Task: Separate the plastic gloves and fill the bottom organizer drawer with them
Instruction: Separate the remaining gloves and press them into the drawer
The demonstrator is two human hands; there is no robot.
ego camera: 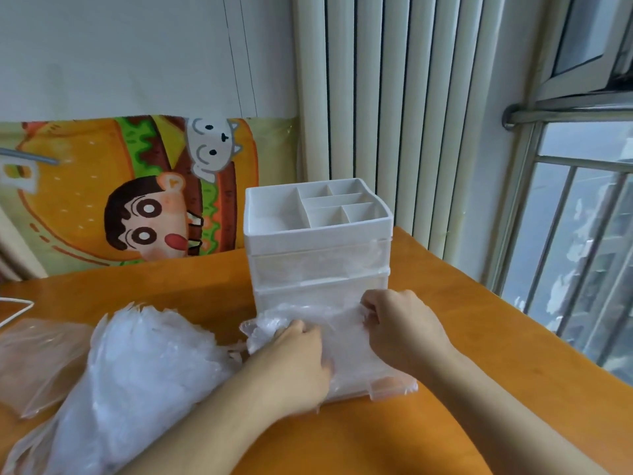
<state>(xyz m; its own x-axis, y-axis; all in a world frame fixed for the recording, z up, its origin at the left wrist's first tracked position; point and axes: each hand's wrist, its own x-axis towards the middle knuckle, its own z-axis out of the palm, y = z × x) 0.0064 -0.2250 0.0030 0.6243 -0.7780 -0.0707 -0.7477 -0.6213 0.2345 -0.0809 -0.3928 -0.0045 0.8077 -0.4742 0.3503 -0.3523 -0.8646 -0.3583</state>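
On the orange wooden tabletop [342,440], one white plastic organizer [318,234] has its clear bottom drawer [387,389] pulled open. The left hand [294,365] presses thin clear plastic gloves [346,341] into it; the right hand [400,323] pinches them. One loose glove pile [144,371] lies near the left edge.

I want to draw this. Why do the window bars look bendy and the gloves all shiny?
Head view: the wide lens curves the window bars near the edge; daylight from that window glares on the pile of plastic gloves; the left hand looks slightly blurred.
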